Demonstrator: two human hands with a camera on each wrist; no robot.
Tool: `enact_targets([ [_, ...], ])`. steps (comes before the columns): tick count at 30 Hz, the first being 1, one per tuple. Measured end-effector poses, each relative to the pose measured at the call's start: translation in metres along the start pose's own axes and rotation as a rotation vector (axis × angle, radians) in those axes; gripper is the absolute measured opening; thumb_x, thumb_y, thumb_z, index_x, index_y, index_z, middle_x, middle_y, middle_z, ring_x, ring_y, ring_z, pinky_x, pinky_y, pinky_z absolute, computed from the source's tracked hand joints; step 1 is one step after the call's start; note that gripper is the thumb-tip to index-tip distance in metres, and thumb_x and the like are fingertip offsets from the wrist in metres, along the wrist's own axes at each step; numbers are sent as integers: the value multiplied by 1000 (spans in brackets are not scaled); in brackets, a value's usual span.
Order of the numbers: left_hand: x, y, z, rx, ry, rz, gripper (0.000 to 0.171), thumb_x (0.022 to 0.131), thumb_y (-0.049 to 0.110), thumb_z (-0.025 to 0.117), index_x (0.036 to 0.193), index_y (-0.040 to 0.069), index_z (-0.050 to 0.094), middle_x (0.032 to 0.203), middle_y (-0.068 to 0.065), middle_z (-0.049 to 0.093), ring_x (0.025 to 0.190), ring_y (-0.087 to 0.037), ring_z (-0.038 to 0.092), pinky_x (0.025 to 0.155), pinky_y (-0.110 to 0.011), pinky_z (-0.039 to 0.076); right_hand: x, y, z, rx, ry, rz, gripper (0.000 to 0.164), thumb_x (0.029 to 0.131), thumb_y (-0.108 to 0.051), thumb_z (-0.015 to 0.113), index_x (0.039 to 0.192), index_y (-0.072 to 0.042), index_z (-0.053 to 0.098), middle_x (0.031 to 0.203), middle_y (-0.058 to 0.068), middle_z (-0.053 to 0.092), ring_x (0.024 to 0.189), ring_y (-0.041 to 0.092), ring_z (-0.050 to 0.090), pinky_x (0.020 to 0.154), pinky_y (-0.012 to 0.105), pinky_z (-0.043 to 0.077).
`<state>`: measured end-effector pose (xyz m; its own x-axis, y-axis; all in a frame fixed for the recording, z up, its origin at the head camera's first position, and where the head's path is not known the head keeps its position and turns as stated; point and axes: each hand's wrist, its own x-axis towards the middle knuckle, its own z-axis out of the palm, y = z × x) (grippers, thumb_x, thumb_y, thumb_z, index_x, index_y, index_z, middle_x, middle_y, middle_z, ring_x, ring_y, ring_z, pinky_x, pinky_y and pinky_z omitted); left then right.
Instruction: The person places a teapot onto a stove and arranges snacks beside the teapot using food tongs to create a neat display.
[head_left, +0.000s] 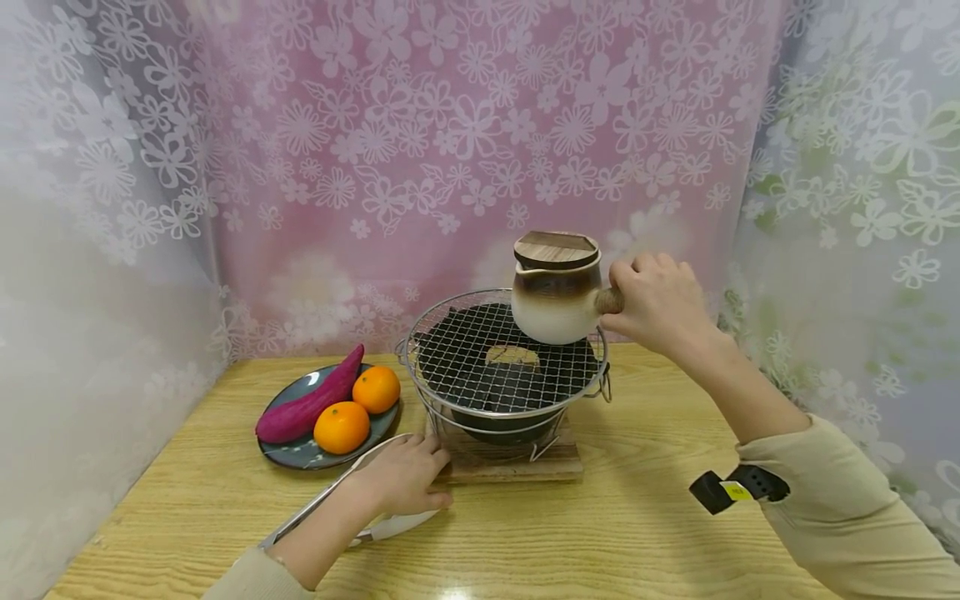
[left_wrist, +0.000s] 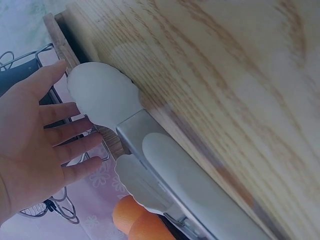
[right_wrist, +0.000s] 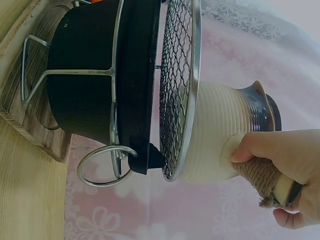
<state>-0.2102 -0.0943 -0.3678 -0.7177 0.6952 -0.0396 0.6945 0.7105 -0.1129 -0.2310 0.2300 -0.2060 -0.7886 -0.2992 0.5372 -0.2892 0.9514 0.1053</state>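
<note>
My right hand [head_left: 660,302] grips the rope-wrapped handle [right_wrist: 257,175] of a cream-and-brown ceramic side-handled teapot [head_left: 553,304] with a wooden lid [head_left: 557,248]. The teapot is upright at the right part of a round wire grill mesh [head_left: 480,387]; whether its base touches the mesh I cannot tell. Beneath the mesh stands a black charcoal stove [right_wrist: 82,75] in a wire frame. My left hand [head_left: 403,475] is low at the front of the stove, fingers extended, beside metal tongs with pale tips [left_wrist: 102,95]. Nothing is held in it.
A wooden board [head_left: 510,468] lies under the stove. To the left, a dark plate [head_left: 288,454] holds a purple sweet potato [head_left: 311,404] and two oranges [head_left: 342,427]. A metal ring handle [right_wrist: 107,166] hangs off the stove's side. Floral curtains [head_left: 480,150] surround the table.
</note>
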Motion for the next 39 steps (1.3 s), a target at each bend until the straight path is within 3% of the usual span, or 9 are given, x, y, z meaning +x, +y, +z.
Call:
enact_targets([
  [11,-1,1,1,14,1,-1,53,82,51,62,114,9,61,107,-6,56,102,-26,54,95,-41,39,1,-3,3,7,5,-2,28,68,-23,70,82,-8,51,75,10,47,68,29,41,59,41,33],
  [32,0,0,2,8,6,-1,52,82,51,62,112,9,61,107,-6,56,102,-26,54,95,-42,39,2,-12,5,-15,-13,6,40,67,-31,78,83,-7,50,76,11,46,72,30,42,63,41,34],
  [39,0,0,1,7,7,-1,52,82,51,62,112,9,61,107,-6,56,102,-27,54,94,-42,39,1,-15,6,-41,16,-13,39,68,-30,77,81,-6,49,74,12,46,69,30,43,60,41,34],
])
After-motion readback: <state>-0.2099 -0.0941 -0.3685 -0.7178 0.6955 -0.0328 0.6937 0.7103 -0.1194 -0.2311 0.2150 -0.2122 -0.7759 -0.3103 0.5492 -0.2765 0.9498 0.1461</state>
